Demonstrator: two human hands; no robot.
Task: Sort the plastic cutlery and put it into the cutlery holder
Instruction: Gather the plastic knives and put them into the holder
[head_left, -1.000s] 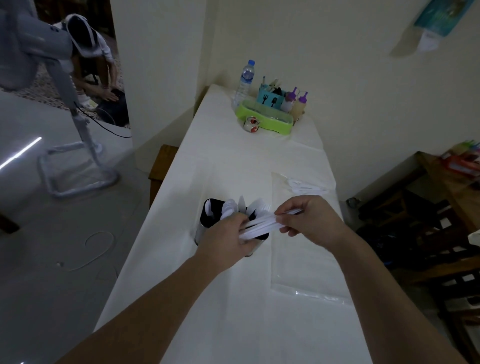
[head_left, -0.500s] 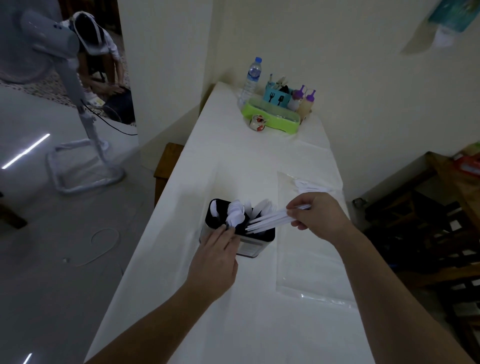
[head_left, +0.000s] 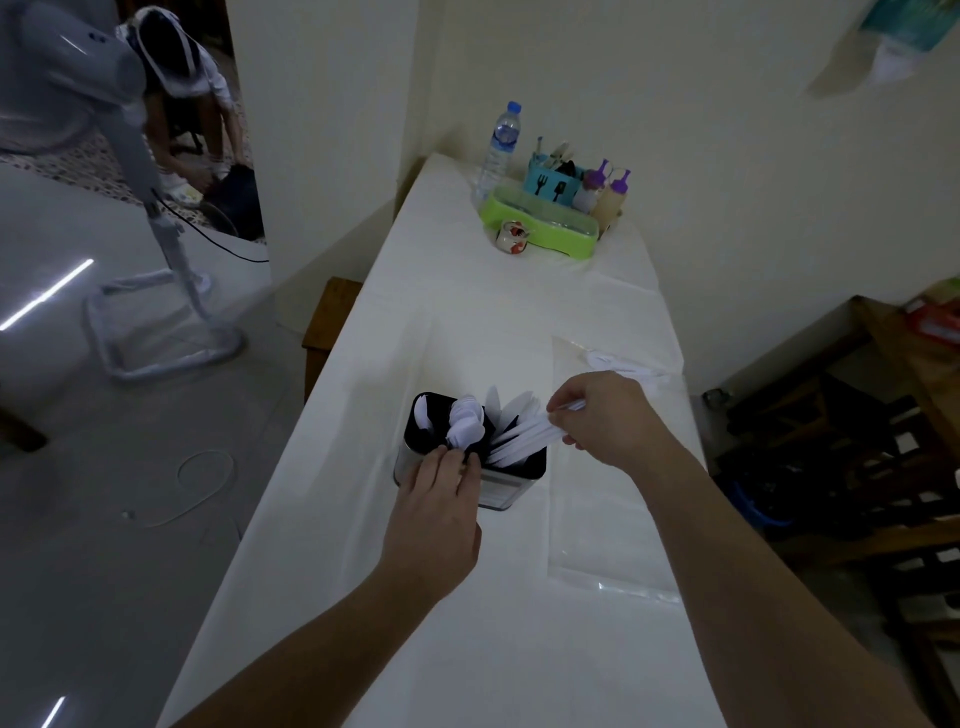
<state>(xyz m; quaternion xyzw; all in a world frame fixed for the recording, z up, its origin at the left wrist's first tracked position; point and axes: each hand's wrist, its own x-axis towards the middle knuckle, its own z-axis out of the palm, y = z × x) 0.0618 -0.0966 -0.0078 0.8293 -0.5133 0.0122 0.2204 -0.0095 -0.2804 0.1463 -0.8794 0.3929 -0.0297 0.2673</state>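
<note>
A black cutlery holder (head_left: 524, 473) stands mid-table with white plastic spoons (head_left: 465, 423) in its left part and flat white pieces in its right part. My right hand (head_left: 605, 418) pinches a bundle of white plastic cutlery (head_left: 524, 439) by its upper ends, the lower ends slanting down into the holder's right compartment. My left hand (head_left: 439, 512) rests against the holder's near left side, fingers on its rim. More white cutlery (head_left: 623, 366) lies on a clear plastic bag (head_left: 608, 545) to the right.
A green tray (head_left: 540, 231) with a blue utensil box, two sauce bottles, a water bottle (head_left: 498, 148) and a small cup sits at the table's far end. A fan stand (head_left: 156, 291) and a crouching person are on the left. Wooden furniture (head_left: 857, 441) crowds the right.
My left hand let go of the bundle and dropped to the holder's near side. My right hand tipped the bundle down into the right compartment.
</note>
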